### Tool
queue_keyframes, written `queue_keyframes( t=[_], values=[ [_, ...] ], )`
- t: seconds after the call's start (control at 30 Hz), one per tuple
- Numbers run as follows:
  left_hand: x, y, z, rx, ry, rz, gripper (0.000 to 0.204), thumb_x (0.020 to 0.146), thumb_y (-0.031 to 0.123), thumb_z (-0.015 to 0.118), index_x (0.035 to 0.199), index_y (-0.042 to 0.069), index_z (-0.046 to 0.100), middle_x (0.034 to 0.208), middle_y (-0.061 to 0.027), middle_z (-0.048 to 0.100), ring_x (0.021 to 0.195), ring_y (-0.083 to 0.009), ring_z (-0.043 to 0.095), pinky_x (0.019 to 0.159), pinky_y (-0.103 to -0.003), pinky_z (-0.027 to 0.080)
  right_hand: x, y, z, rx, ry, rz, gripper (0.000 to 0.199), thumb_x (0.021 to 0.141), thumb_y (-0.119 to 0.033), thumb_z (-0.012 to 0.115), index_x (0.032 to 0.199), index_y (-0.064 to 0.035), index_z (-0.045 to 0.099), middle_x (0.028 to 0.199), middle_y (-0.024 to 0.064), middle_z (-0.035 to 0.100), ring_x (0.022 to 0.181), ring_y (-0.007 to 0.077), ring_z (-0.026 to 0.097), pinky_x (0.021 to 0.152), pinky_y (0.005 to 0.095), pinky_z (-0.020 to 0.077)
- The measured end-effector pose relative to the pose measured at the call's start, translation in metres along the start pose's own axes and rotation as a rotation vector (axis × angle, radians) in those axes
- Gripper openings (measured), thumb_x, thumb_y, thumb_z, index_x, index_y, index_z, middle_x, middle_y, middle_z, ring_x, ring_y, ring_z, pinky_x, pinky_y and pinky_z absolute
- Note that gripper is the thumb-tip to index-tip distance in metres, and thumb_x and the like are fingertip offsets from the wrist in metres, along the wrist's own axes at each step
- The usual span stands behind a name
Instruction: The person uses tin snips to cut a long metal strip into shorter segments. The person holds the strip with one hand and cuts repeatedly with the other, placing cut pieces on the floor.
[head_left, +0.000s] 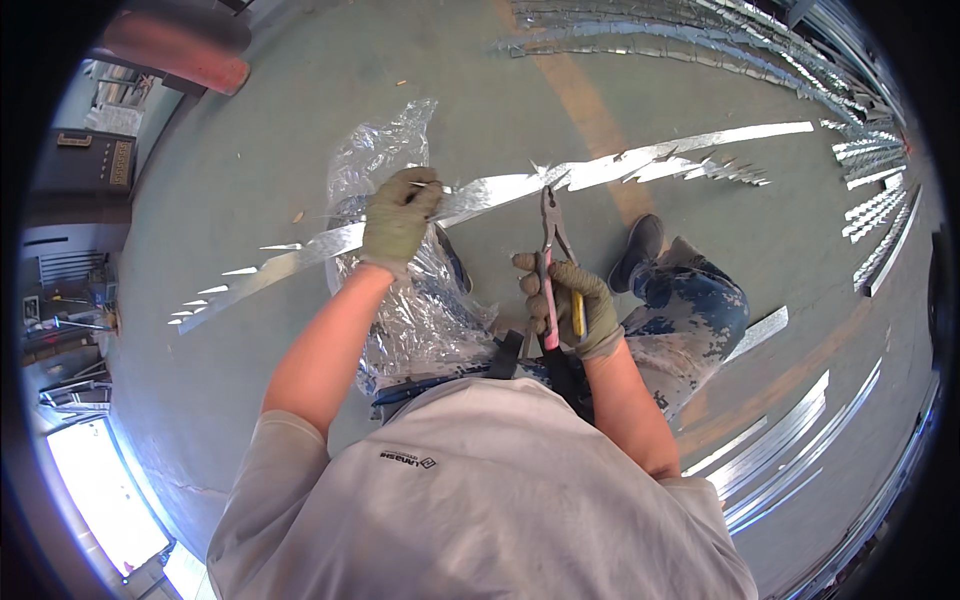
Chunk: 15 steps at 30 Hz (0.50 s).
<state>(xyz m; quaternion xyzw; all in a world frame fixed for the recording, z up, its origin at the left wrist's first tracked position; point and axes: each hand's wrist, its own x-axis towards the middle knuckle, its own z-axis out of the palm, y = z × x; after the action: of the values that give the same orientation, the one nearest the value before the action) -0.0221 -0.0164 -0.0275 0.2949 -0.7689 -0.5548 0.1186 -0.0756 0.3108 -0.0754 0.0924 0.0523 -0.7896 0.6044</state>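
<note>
Gripping a thin, bright, jagged-edged metal strip (500, 191) in closed left fingers (424, 180), ahead of the right ones; holding pliers (551, 240) with pink and yellow handles in curled right fingers (533, 286). Probably working the strip's teeth; next, likely to call for careful alignment. Beyond left fingers: crinkled, clear film (380, 152).

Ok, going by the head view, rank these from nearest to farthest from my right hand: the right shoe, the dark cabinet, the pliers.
1. Pliers: gripped in the right hand itself.
2. Right shoe: just ahead and to the right of that hand.
3. Dark cabinet: far off, near the view's left edge.
</note>
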Motion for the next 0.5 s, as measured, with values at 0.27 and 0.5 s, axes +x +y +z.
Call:
queue_keyframes(
  t=[0.27,0.5],
  values=[
    [0.012,-0.013,0.012,0.130,-0.094,0.053,0.045,0.110,0.026,0.084,0.149,0.004,0.078,0.113,-0.0115,0.087,0.101,-0.0201,0.080,0.095,-0.037,0.064,0.004,0.002,0.002,-0.106,0.155,-0.096,0.058,0.117,-0.025,0.068,0.167,0.0039,0.058,0.140,0.0216,0.080,0.116,0.0354,0.081,0.100,0.0552,0.0675],
    [0.012,-0.027,0.005,0.353,-0.063,0.169,0.054,0.113,0.040,0.079,0.154,0.005,0.075,0.123,-0.0124,0.088,0.109,-0.0267,0.083,0.102,-0.041,0.064,-0.007,0.021,0.029,-0.590,0.621,0.111,0.049,0.111,-0.014,0.078,0.156,0.0008,0.066,0.135,0.0215,0.082,0.101,0.0346,0.087,0.086,0.0485,0.0722]
  ],
)
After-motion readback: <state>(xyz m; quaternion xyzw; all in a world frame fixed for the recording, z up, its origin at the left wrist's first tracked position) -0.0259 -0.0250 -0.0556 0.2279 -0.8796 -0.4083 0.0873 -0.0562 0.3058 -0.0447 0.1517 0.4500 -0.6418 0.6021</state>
